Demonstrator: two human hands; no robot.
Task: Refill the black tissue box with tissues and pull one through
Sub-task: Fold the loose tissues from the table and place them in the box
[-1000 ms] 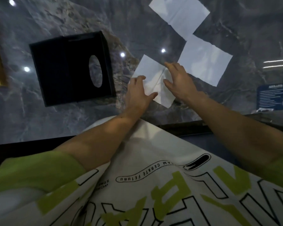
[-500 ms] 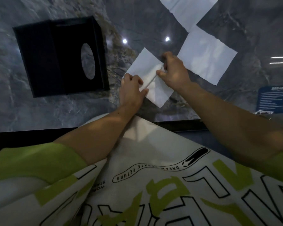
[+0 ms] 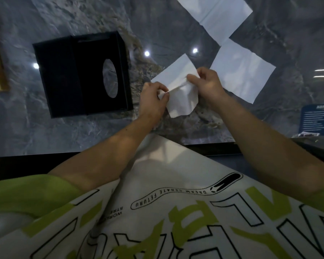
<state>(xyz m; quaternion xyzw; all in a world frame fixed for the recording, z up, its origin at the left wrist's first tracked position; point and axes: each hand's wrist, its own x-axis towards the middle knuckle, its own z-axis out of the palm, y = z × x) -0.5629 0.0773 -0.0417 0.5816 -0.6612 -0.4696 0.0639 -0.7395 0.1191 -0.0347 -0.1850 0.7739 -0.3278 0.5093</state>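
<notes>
Nearest the body, above the marble worktop (image 3: 64, 131), the left grip (image 3: 153, 98) and right grip (image 3: 207, 85) are each pinching one crumpled tissue (image 3: 183, 101), which is hanging between them. Beside the left grip, the black tissue box (image 3: 73, 75) is showing its oval opening (image 3: 110, 81); its contents cannot be told. Farther off, two flat tissues (image 3: 241, 71) (image 3: 217, 14) are lying beyond the right grip.

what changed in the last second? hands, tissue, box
Both hands went from lying flat on the nearest tissue to gripping it: the left hand and right hand now each pinch it, and its near part is bunched and raised off the marble table. The black tissue box, the middle tissue and the far tissue lie where they were.
</notes>
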